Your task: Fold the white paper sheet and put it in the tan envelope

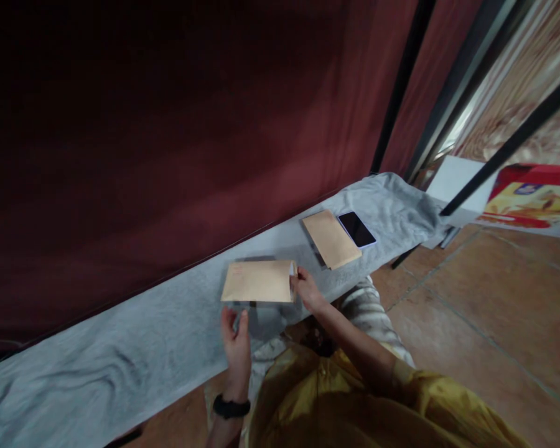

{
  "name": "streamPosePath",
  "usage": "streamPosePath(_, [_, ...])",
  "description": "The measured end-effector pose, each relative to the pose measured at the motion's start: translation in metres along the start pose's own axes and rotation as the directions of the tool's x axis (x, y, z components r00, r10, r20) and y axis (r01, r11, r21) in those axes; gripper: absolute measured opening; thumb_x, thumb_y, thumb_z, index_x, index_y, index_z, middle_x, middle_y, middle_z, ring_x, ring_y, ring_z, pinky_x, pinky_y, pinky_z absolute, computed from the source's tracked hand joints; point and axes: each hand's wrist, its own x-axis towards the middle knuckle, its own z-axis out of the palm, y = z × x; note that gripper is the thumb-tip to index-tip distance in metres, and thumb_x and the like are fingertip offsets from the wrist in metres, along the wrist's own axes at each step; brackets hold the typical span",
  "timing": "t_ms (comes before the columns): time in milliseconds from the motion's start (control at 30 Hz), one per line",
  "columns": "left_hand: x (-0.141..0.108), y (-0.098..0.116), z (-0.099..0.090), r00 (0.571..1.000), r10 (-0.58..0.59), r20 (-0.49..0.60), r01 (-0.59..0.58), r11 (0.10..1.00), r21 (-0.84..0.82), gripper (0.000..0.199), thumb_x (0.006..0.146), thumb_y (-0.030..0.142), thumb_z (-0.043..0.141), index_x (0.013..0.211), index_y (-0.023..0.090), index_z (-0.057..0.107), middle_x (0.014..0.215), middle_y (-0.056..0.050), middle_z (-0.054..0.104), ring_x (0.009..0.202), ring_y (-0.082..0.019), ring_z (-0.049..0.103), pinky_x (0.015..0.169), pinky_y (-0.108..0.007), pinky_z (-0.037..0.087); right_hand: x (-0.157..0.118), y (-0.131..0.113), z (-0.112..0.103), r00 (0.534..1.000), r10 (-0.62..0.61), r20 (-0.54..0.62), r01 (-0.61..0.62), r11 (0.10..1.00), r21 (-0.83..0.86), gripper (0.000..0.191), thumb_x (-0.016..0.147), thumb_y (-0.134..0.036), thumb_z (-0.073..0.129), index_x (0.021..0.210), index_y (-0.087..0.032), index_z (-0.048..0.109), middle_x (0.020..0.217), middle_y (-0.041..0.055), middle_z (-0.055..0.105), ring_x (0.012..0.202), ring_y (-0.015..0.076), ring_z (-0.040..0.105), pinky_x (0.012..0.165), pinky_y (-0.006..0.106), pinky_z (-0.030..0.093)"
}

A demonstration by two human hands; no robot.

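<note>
A tan paper envelope (257,281) is held just over the grey cloth-covered bench, its open end facing right. At that end, the fingers of my right hand (307,290) are closed on the envelope's edge, with some fingertips hidden at the opening. My left hand (236,335) is below the envelope's lower left corner, thumb and fingers apart, holding nothing. On the bench to the right lies a second tan envelope (332,239). Beside that one is a smartphone (357,229) with a dark screen.
The narrow bench (168,336) runs along a dark red wall (191,155). At the right are a white box (462,180), a red and yellow carton (536,199) and a slanted black pole (513,143). Tiled floor (471,311) shows below.
</note>
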Motion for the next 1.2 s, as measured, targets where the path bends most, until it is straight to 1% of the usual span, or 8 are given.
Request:
streamPosePath(33, [-0.008,0.001,0.009,0.982,-0.175,0.067,0.184,0.969,-0.163,0.058,0.081,0.053,0.073,0.128,0.023,0.056,0.128,-0.013,0.065,0.124,-0.029,0.061,0.105,-0.048,0.049,-0.002,0.0,0.001,1.0,0.002,-0.015,-0.002,1.0,0.022,0.014,0.073,-0.035,0.061,0.076,-0.022,0.057,0.064,-0.0012,0.062,0.064,0.0152,0.058,0.056,0.024,0.046])
streamPosePath(100, [-0.021,0.007,0.028,0.859,-0.383,0.341,0.493,0.799,-0.344,0.045,0.079,0.05,0.077,0.11,0.02,0.062,0.105,-0.011,0.073,0.105,-0.027,0.071,0.095,-0.046,0.055,-0.006,0.001,0.003,0.999,0.012,-0.036,-0.01,0.997,0.07,0.017,0.072,-0.038,0.061,0.078,-0.022,0.057,0.067,-0.0004,0.063,0.067,0.0159,0.058,0.058,0.025,0.047])
streamPosePath(233, [-0.033,0.023,0.064,0.808,-0.39,0.441,0.581,0.648,-0.491,0.026,0.075,0.027,0.083,0.089,0.019,0.063,0.09,-0.003,0.075,0.078,-0.015,0.073,0.081,-0.032,0.059,-0.016,0.001,0.005,0.999,0.019,-0.046,-0.013,0.991,0.132,0.023,0.07,-0.043,0.062,0.08,-0.023,0.056,0.074,0.0003,0.066,0.072,0.0171,0.06,0.063,0.027,0.048])
streamPosePath(467, [-0.025,0.026,0.077,0.825,-0.419,0.378,0.562,0.675,-0.478,0.021,0.074,0.014,0.077,0.079,0.018,0.057,0.081,-0.001,0.072,0.07,-0.012,0.07,0.07,-0.028,0.06,-0.024,-0.009,-0.005,1.0,0.009,-0.009,-0.007,0.988,0.157,0.027,0.067,-0.042,0.064,0.085,-0.022,0.061,0.083,0.0011,0.07,0.079,0.0178,0.064,0.074,0.029,0.052])
streamPosePath(767, [0.01,0.022,0.064,0.904,-0.31,0.294,0.377,0.902,-0.21,0.022,0.077,0.018,0.07,0.095,0.021,0.059,0.089,0.0,0.069,0.065,-0.012,0.065,0.051,-0.021,0.053,-0.021,-0.002,-0.012,0.993,0.099,0.063,-0.101,0.994,0.029,0.027,0.064,-0.046,0.064,0.076,-0.022,0.058,0.062,-0.0035,0.061,0.055,0.0145,0.058,0.056,0.028,0.052])
streamPosePath(900, [0.032,0.018,0.064,0.905,-0.305,0.295,0.36,0.92,-0.153,0.025,0.074,0.012,0.069,0.097,0.02,0.064,0.089,-0.002,0.071,0.063,-0.012,0.063,0.048,-0.019,0.049,-0.013,0.007,-0.019,0.99,0.13,0.058,-0.125,0.988,-0.092,0.024,0.07,-0.046,0.063,0.073,-0.023,0.054,0.056,-0.0037,0.057,0.052,0.0162,0.058,0.053,0.031,0.053])
streamPosePath(1067, [0.048,0.011,0.065,0.914,-0.298,0.275,0.343,0.929,-0.136,0.032,0.07,0.009,0.067,0.1,0.021,0.068,0.078,-0.001,0.071,0.06,-0.014,0.062,0.056,-0.022,0.052,-0.011,0.014,-0.029,0.99,0.096,0.101,-0.062,0.952,-0.299,0.016,0.08,-0.036,0.06,0.083,-0.02,0.06,0.066,0.0009,0.063,0.056,0.0178,0.06,0.054,0.031,0.051])
streamPosePath(1200, [0.053,0.006,0.059,0.964,-0.187,0.188,0.193,0.981,-0.014,0.044,0.071,0.009,0.067,0.114,0.021,0.067,0.077,-0.002,0.069,0.073,-0.02,0.067,0.078,-0.029,0.055,-0.013,0.01,-0.037,0.992,-0.011,0.124,0.068,0.881,-0.468,0.025,0.082,-0.025,0.06,0.106,-0.018,0.065,0.102,0.0086,0.069,0.083,0.02,0.065,0.072,0.03,0.053])
